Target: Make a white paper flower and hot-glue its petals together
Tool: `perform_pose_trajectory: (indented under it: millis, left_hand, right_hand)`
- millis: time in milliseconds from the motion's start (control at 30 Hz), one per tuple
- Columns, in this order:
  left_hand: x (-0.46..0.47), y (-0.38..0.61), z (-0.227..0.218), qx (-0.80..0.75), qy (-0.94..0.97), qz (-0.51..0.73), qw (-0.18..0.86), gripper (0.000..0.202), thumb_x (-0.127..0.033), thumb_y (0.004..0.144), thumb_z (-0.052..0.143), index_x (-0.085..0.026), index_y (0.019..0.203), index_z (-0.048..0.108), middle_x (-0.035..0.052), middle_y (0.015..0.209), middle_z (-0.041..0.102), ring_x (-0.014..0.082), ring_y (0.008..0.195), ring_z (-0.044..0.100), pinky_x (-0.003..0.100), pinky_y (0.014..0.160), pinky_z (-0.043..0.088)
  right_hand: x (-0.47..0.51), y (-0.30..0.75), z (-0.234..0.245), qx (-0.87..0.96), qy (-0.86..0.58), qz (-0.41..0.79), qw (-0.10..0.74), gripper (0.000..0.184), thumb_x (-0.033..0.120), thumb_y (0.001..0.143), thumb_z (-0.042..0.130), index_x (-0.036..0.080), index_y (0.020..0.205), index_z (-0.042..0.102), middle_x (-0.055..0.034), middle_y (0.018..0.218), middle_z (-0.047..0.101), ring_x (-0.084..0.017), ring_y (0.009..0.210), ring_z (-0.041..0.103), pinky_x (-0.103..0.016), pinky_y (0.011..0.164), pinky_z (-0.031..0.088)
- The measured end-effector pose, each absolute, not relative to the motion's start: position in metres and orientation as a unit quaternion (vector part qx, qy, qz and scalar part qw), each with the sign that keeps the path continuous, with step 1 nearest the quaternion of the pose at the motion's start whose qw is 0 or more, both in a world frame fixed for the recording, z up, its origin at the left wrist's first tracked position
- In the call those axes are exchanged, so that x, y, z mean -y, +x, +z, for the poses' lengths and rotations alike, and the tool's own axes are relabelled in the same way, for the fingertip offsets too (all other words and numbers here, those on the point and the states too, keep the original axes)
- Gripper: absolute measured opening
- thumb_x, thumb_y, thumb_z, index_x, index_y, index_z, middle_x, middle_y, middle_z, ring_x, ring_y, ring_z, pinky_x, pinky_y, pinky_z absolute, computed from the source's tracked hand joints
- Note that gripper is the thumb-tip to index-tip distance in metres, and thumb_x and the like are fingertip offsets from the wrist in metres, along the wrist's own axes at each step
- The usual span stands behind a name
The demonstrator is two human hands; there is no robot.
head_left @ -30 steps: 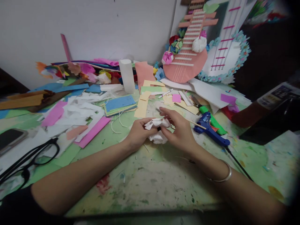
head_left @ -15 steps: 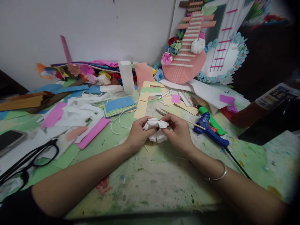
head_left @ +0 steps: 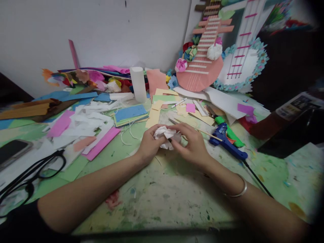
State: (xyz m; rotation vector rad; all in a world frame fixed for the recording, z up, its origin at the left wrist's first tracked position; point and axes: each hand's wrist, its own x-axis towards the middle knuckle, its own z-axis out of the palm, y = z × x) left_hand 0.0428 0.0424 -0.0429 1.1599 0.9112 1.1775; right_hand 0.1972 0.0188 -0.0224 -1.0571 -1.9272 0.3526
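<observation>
Both my hands meet over the middle of the paint-stained green table (head_left: 177,199), closed around a crumpled white paper wad (head_left: 165,136). My left hand (head_left: 149,145) cups the wad from the left with curled fingers. My right hand (head_left: 191,143) presses on it from the right, fingers bent over its top; a thin bangle (head_left: 236,192) sits on that wrist. Part of the wad is hidden between my palms.
A blue glue gun (head_left: 226,141) with its cord lies just right of my hands, beside a thin wooden stick (head_left: 205,132). Coloured paper scraps (head_left: 96,121), a white roll (head_left: 138,84), paper guitars (head_left: 202,60) at the back, black glasses (head_left: 32,175) and a phone (head_left: 12,150) at left.
The wad has been squeezed smaller between my hands, and my right fingers have closed further over its top. My hands have stayed in about the same spot.
</observation>
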Motion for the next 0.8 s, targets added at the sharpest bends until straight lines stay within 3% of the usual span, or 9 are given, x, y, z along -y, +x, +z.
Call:
perform_pose_trajectory:
  millis: [133,233,333,433,567,700,800]
  left_hand:
    - [-0.046,0.040,-0.039,-0.364,0.423,0.538,0.632,0.037,-0.013,0.061,0.069,-0.017,0.097,0.062,-0.0008,0.086,0.063,0.0112,0.074,0.057,0.020,0.064,0.045]
    - [-0.048,0.038,-0.034,-0.320,0.346,0.547,0.692,0.036,-0.012,0.060,0.065,-0.016,0.096,0.061,0.0015,0.090,0.065,0.0139,0.078,0.060,0.023,0.068,0.048]
    - [-0.048,0.036,-0.030,-0.266,0.297,0.530,0.749,0.030,-0.024,0.069,0.061,-0.013,0.097,0.060,0.0094,0.099,0.067,0.0229,0.091,0.063,0.035,0.079,0.052]
    - [-0.048,0.035,-0.028,-0.236,0.280,0.501,0.784,0.038,-0.039,0.080,0.052,-0.010,0.103,0.060,0.0155,0.105,0.067,0.0296,0.100,0.062,0.044,0.085,0.051]
    - [-0.049,0.038,-0.032,-0.281,0.300,0.499,0.763,0.043,-0.047,0.086,0.046,-0.012,0.105,0.062,0.0135,0.105,0.069,0.0280,0.100,0.064,0.042,0.086,0.051]
    - [-0.050,0.040,-0.041,-0.352,0.395,0.525,0.667,0.042,-0.048,0.086,0.050,-0.012,0.100,0.066,0.0104,0.103,0.070,0.0251,0.098,0.064,0.035,0.086,0.049]
    - [-0.048,0.040,-0.044,-0.382,0.478,0.520,0.596,0.043,-0.050,0.086,0.051,-0.016,0.108,0.062,0.0095,0.115,0.066,0.0243,0.102,0.062,0.033,0.085,0.048]
  right_hand:
    - [-0.028,0.212,-0.017,0.654,-0.440,0.372,0.490,0.040,0.018,0.072,0.054,0.020,0.112,0.056,-0.0100,0.118,0.059,-0.020,0.100,0.057,-0.036,0.080,0.051]
    - [-0.035,0.217,-0.023,0.637,-0.420,0.444,0.470,0.059,0.012,0.061,0.055,0.020,0.119,0.050,-0.0116,0.125,0.053,-0.021,0.105,0.054,-0.034,0.079,0.051]
    - [-0.038,0.213,-0.034,0.663,-0.454,0.434,0.406,0.074,0.012,0.060,0.059,0.019,0.131,0.041,-0.0136,0.125,0.051,-0.021,0.096,0.057,-0.033,0.074,0.052]
    - [-0.037,0.207,-0.043,0.682,-0.463,0.415,0.385,0.078,0.015,0.064,0.063,0.019,0.137,0.035,-0.0125,0.122,0.055,-0.019,0.089,0.060,-0.034,0.074,0.053]
    - [-0.035,0.206,-0.042,0.721,-0.484,0.310,0.387,0.072,0.013,0.065,0.061,0.018,0.133,0.040,-0.0129,0.124,0.056,-0.024,0.099,0.060,-0.039,0.083,0.050]
    - [-0.032,0.205,-0.036,0.776,-0.473,0.198,0.367,0.072,0.008,0.063,0.057,0.017,0.133,0.041,-0.0140,0.124,0.057,-0.027,0.112,0.055,-0.045,0.095,0.044]
    - [-0.028,0.199,-0.036,0.798,-0.458,0.187,0.345,0.075,0.009,0.064,0.057,0.012,0.136,0.035,-0.0169,0.121,0.057,-0.028,0.113,0.054,-0.046,0.096,0.044]
